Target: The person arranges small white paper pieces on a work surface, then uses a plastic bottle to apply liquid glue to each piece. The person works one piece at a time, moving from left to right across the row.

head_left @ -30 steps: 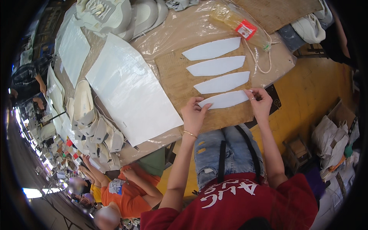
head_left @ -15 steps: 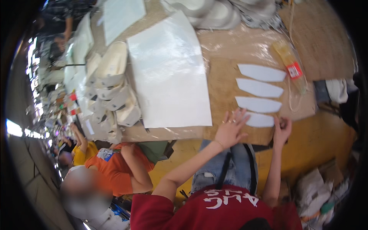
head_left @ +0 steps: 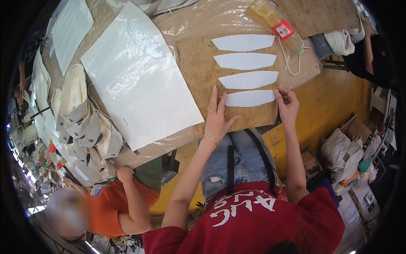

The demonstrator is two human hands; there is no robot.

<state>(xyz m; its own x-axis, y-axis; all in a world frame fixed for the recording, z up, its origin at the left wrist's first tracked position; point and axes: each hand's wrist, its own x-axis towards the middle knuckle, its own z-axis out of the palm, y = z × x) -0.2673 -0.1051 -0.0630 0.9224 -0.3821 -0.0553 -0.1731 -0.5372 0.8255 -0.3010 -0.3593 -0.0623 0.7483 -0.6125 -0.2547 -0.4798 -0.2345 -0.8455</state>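
Several white, flat, curved-edged cut pieces lie in a column on a brown board (head_left: 196,67). The nearest white piece (head_left: 250,98) is between my two hands. My left hand (head_left: 219,116) rests flat with fingers spread, its fingertips at that piece's left end. At the right end, my right hand (head_left: 289,106) has curled fingers, with thumb and forefinger pinched at the corner. Farther back are the second piece (head_left: 248,79), the third piece (head_left: 245,61) and the farthest piece (head_left: 243,42), untouched.
Left of the board lies a large white sheet (head_left: 144,80) on the plastic-covered table. Stacked cream shoe parts (head_left: 76,97) stand at the table's left. A bottle of yellowish liquid (head_left: 272,21) lies at the back right, beside a cord loop. An orange-shirted person (head_left: 105,213) is at my left.
The view has turned and shifted, so the board appears farther left and higher. My left hand has moved from over the nearest piece to its left end; my right fingers now meet its right corner.
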